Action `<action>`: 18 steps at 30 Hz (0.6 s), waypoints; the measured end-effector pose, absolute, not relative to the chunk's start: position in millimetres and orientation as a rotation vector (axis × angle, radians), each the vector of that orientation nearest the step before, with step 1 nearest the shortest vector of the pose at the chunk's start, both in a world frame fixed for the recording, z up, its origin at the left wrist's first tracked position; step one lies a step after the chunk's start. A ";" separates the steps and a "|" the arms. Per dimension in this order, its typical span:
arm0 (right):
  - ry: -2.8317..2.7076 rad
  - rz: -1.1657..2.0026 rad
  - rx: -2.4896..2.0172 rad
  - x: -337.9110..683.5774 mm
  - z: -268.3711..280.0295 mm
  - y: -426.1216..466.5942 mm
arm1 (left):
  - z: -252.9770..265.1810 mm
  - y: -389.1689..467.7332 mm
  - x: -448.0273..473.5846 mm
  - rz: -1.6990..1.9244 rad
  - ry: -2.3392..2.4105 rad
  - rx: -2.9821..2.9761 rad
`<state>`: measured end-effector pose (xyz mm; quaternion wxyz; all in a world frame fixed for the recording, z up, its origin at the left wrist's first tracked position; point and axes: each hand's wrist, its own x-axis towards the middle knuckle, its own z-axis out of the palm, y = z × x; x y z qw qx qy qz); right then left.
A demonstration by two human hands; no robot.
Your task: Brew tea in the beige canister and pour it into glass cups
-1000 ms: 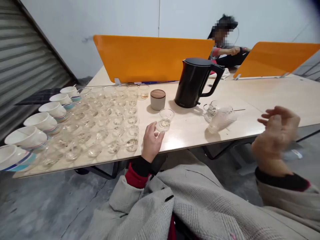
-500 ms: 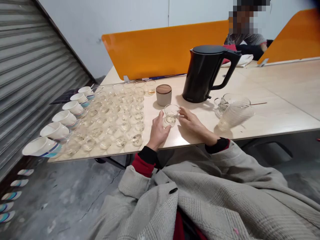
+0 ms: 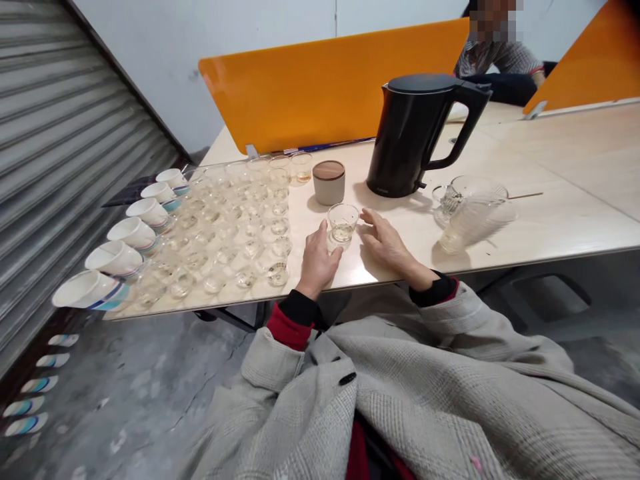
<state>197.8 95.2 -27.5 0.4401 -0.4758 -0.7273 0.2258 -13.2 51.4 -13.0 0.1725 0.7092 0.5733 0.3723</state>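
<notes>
A small clear plastic cup (image 3: 343,230) with a little pale liquid at its bottom stands upright on the table. My left hand (image 3: 319,261) rests at its left side, thumb and fingers apart around nothing; whether a fingertip touches the cup I cannot tell. To the right of the cup lies my right hand (image 3: 386,241), its fingers loosely stretched out and a small gap from the rim. Just behind the cup is a grey canister (image 3: 329,189) with a wooden lid. A black electric kettle (image 3: 407,143) stands behind my right hand.
Many similar clear cups (image 3: 245,247) fill the table's left side, beside a row of white paper cups (image 3: 131,233). Stacked clear cups (image 3: 475,223) lie tilted at right, near a glass cup (image 3: 449,200). An orange divider (image 3: 335,97) runs behind; a person (image 3: 505,60) sits beyond it.
My right hand has drawn slightly away from the cup's rim. The view has shifted a little, and the left hand and the cup keep nearly the same places.
</notes>
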 end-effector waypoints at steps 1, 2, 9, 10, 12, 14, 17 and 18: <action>-1.811 0.527 -1.189 199.1 -29.2 95.0 | -13.8 51.6 -13.2 1.045 1.647 2.040; -1.821 0.496 -1.197 200.2 -30.6 94.7 | -14.8 52.0 -12.9 1.039 1.664 2.066; -1.945 0.415 -1.254 199.5 -27.6 93.6 | -16.4 52.8 -6.3 0.921 1.734 2.149; -1.982 0.421 -1.242 198.3 -25.9 93.3 | -14.9 52.6 -5.5 0.886 1.733 2.149; -2.056 0.438 -1.224 195.9 -22.5 92.0 | -11.4 52.0 -4.7 0.831 1.720 2.138; -2.118 0.448 -1.217 193.9 -19.8 90.1 | -8.0 51.4 -4.9 0.808 1.695 2.113; -2.164 0.438 -1.225 192.6 -18.2 87.2 | -4.8 50.2 -6.0 0.818 1.661 2.072; -2.166 0.435 -1.230 192.5 -18.3 86.4 | -4.4 49.8 -6.4 0.829 1.656 2.061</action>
